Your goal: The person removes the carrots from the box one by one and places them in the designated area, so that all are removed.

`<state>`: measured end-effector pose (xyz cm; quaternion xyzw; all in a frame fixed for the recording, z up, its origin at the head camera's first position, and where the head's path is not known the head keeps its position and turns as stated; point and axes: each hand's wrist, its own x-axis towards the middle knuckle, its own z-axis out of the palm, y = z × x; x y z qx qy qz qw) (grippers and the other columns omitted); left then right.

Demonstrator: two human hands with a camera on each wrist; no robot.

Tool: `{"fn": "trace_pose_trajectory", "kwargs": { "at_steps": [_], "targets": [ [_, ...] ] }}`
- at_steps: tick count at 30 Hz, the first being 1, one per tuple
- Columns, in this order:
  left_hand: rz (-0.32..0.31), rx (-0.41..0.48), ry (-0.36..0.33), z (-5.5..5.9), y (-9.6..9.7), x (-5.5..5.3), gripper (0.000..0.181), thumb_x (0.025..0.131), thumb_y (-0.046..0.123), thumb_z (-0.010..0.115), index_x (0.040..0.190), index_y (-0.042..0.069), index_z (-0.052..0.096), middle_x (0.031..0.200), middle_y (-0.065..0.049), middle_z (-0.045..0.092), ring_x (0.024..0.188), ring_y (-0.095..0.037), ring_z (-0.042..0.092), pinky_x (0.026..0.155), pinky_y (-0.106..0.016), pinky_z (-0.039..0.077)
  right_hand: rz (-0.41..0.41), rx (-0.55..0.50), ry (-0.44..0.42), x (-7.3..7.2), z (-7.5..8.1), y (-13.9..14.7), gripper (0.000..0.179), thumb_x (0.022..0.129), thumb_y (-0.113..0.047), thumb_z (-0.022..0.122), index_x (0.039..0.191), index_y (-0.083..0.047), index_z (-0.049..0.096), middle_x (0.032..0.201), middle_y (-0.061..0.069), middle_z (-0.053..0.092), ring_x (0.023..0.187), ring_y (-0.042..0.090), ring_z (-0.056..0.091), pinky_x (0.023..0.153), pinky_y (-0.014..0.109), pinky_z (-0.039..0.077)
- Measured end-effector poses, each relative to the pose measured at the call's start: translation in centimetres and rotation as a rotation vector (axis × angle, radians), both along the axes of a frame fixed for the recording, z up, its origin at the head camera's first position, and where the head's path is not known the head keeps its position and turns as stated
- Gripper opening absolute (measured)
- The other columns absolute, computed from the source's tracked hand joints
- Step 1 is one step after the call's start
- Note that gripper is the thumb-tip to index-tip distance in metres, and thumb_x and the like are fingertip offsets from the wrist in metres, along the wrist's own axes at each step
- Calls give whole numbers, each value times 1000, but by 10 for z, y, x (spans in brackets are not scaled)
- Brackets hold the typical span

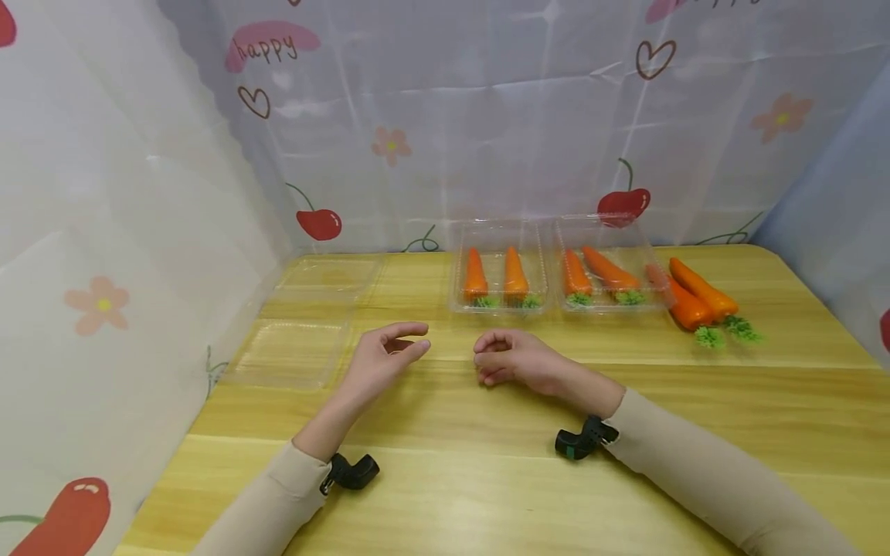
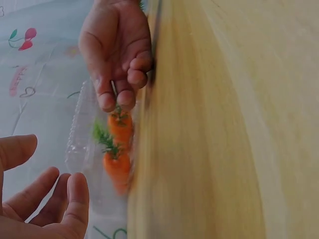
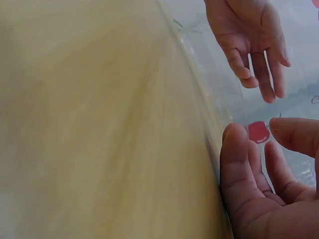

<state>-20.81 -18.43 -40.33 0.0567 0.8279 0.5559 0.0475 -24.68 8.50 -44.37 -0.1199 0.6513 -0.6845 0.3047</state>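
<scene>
My left hand (image 1: 382,359) hovers over the table, fingers loosely bent and thumb apart, with nothing in it. Facing it, my right hand (image 1: 518,361) has relaxed, curled fingers and also holds nothing. Just beyond the hands stands a transparent plastic box (image 1: 497,232) with its lid raised; inside lie two orange carrots (image 1: 476,274) with green tops toward me. To its right, a second lidded box (image 1: 605,232) contains two more carrots (image 1: 610,269). In the left wrist view, carrots (image 2: 118,169) show below the right hand's fingertips.
Two loose carrots (image 1: 702,287) lie on the table beside the right-hand box, one partly behind its edge. An opened transparent box (image 1: 292,351) sits at the table's left. A patterned curtain (image 1: 445,100) rises behind the table, and another sheet (image 1: 139,232) hangs along the left side.
</scene>
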Motion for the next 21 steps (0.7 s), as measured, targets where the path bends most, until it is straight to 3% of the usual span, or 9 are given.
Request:
{"fn": "trace_pose_trajectory", "kwargs": {
  "at_steps": [4,9,16,21],
  "targets": [
    [-20,3,-10,-5,10,-8,38,96,33,75,130,18,72,135,-7,69,106,-21,71,89,-42,59,-24,8,-25,-1,3,10,29,100,-9,65,123,5,54,100,9,65,88,23,73,78,31,64],
    [-11,24,-38,-13,20,-20,45,97,33,73,137,14,67,140,-7,66,106,-25,72,88,-38,59,-58,-7,-48,-2,7,18,37,101,-10,64,129,8,48,100,10,67,88,22,73,80,32,64],
    [27,222,-101,-23,32,-40,52,100,21,69,147,5,55,145,-14,58,114,-36,68,97,-41,61,-125,-47,-87,-5,10,28,21,104,-11,59,122,0,54,100,8,68,86,19,72,80,32,64],
    [55,304,-117,-24,41,-53,51,101,15,66,149,4,52,141,-12,60,117,-38,65,96,-38,61,-186,-100,-170,-9,10,32,23,108,-15,54,124,0,54,98,4,67,83,17,71,78,30,63]
  ]
}}
